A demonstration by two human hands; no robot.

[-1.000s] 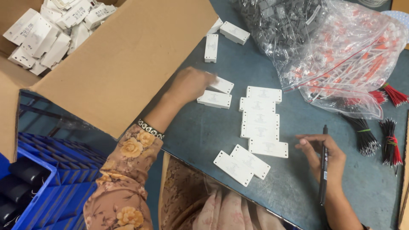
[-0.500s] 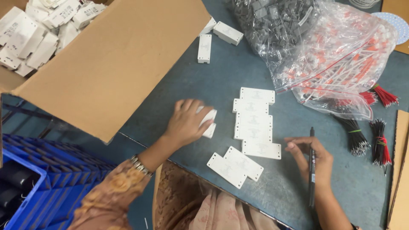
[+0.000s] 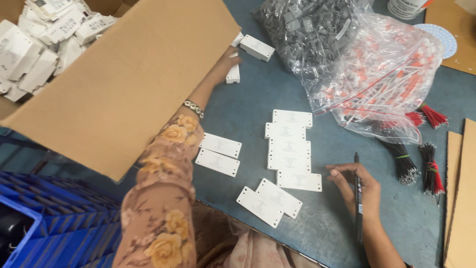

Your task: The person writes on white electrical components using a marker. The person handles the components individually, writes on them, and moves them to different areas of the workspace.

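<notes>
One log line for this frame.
left hand: reaching to white box by carton flap | right hand: holding pen | white plates: on table

upright white box [image 3: 233,73] beside cardboard flap [image 3: 134,84]

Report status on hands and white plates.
Left hand reaching at upright white plate beside box flap. Right hand holds pen.

My left arm wears a peach sleeve [image 3: 163,198] with yellow flowers and a beaded bracelet [image 3: 193,108]; my right arm is bare.
</notes>
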